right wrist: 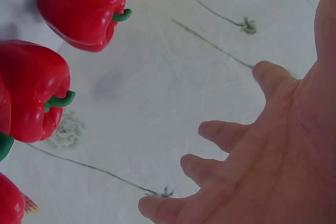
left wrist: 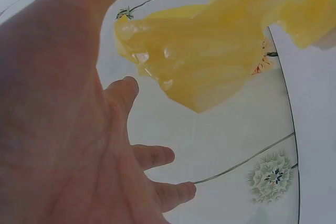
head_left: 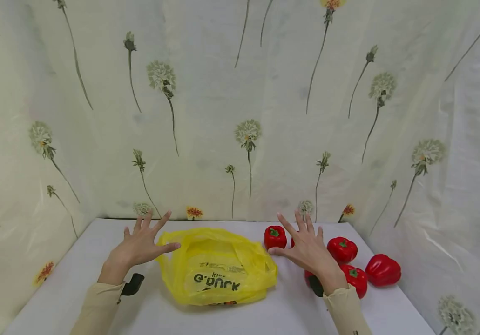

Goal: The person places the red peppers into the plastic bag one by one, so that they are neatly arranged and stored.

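A yellow plastic bag point(head_left: 219, 267) with black lettering lies crumpled on the white table, its mouth partly spread. My left hand point(head_left: 137, 246) hovers at the bag's left edge with fingers spread, holding nothing. In the left wrist view, the palm faces the yellow bag point(left wrist: 194, 51). To the right, my right hand point(head_left: 304, 249) is raised above several red bell peppers with green stems, fingers spread and nothing held. One bell pepper point(head_left: 274, 237) sits between the bag and this hand; others are partly hidden behind the hand and wrist. The right wrist view shows bell peppers point(right wrist: 86, 11) apart from the fingers.
A white table point(head_left: 147, 316) carries the bag and peppers. Pale cloth point(head_left: 206, 116) printed with dandelions hangs behind it and along both sides. At the far right of the group lies a bell pepper point(head_left: 383, 270) close to the table's right edge.
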`<act>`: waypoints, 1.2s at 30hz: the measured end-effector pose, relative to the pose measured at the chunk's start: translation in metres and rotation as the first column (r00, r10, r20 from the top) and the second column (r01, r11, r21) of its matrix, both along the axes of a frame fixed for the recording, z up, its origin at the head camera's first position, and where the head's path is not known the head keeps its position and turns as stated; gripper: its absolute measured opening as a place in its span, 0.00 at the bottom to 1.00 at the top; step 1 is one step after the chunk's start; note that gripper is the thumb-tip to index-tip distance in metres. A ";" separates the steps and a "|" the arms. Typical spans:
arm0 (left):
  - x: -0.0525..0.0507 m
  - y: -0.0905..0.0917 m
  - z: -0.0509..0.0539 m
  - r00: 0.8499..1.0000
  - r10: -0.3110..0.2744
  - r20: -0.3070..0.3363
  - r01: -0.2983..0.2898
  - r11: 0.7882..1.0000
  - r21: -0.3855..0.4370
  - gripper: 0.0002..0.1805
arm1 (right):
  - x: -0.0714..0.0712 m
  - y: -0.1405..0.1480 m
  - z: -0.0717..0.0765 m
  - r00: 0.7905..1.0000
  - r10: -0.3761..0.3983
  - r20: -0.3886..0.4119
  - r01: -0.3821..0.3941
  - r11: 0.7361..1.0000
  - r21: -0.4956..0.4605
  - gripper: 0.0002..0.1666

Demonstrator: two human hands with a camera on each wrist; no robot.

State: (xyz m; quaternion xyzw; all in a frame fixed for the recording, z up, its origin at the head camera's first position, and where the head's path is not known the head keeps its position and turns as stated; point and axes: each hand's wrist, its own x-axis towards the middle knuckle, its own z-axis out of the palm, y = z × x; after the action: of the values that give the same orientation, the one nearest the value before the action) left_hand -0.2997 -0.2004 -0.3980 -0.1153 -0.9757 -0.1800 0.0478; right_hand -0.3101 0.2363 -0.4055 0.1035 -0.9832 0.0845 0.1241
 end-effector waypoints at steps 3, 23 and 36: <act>0.000 0.000 -0.001 1.000 0.004 0.027 -0.003 1.000 -0.006 0.54 | 0.001 -0.001 -0.001 1.000 0.016 0.003 -0.016 1.000 -0.009 0.61; 0.044 0.005 0.004 0.996 -0.077 -0.033 0.074 0.992 -0.103 0.41 | 0.018 0.001 0.014 0.995 0.070 0.074 -0.053 0.977 -0.206 0.57; 0.074 0.007 -0.018 0.987 -0.099 0.130 0.102 0.995 -0.013 0.38 | 0.038 -0.001 0.017 0.994 0.084 0.071 -0.060 0.955 -0.290 0.56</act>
State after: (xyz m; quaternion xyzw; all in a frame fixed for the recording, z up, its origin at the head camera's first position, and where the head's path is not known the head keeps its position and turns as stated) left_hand -0.2256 -0.1937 -0.4158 -0.1530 -0.9714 -0.1798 -0.0256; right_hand -0.2722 0.2357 -0.3890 0.1166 -0.9604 0.2350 0.0940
